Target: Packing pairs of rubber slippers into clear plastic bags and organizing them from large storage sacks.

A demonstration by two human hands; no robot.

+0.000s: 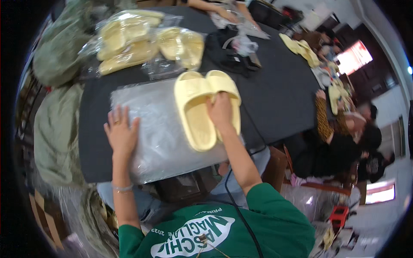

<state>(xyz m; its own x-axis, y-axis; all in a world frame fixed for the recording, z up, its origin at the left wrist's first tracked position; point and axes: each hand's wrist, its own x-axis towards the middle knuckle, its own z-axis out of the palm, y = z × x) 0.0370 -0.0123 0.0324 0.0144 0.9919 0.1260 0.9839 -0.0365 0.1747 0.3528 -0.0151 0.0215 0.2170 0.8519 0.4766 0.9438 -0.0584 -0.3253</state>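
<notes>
A pair of pale yellow slide sandals (198,122) lies side by side, toes away from me, on the right part of a stack of clear plastic bags (157,129). My right hand (220,109) grips the sandals where they meet, its fingertips tucked by the strap of the right one; the hand hides part of that sandal's footbed. Flat on the left edge of the bags rests my left hand (122,131), fingers spread and holding nothing.
Bagged yellow sandals (129,38) lie at the table's far left, with another bagged pair (180,45) beside them. A black bundle (230,51) sits behind the sandals. Large grey-green sacks (58,133) stand on the left. A black cable (256,124) crosses the table. Other people work opposite and at right.
</notes>
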